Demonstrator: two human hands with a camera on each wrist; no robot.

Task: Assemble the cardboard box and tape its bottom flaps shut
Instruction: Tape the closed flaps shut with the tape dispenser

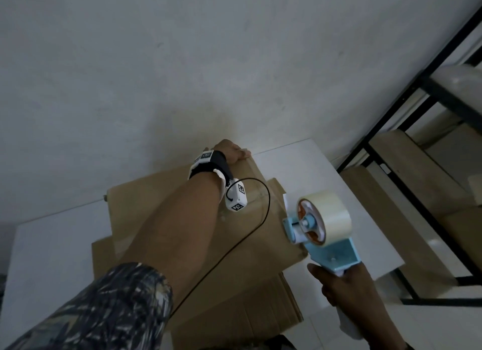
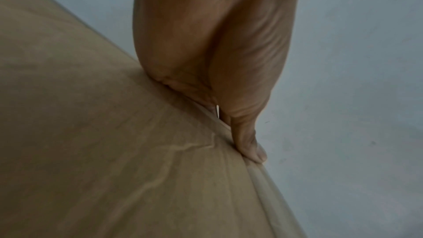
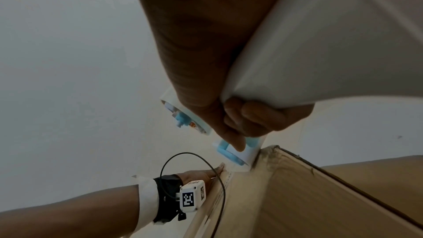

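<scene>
The brown cardboard box (image 1: 161, 206) lies on the white table (image 1: 339, 187) with its closed flaps facing up. A strip of clear, wrinkled tape (image 2: 183, 148) runs along the seam. My left hand (image 1: 234, 154) reaches across to the far edge of the box (image 2: 91, 133); the thumb (image 2: 249, 147) presses flat on that edge and the fingers are hidden behind it. My right hand (image 1: 347, 281) grips the handle of the blue tape dispenser (image 1: 333, 253), whose front end touches the box's near right edge. Its clear tape roll (image 1: 326, 216) sits on top.
Flat sheets of cardboard (image 1: 260, 313) lie under the box near me. A black metal rack (image 1: 391, 120) with more cardboard stands to the right of the table. A grey wall (image 1: 182, 62) is right behind the box. A black cable (image 1: 260, 214) loops from my left wrist.
</scene>
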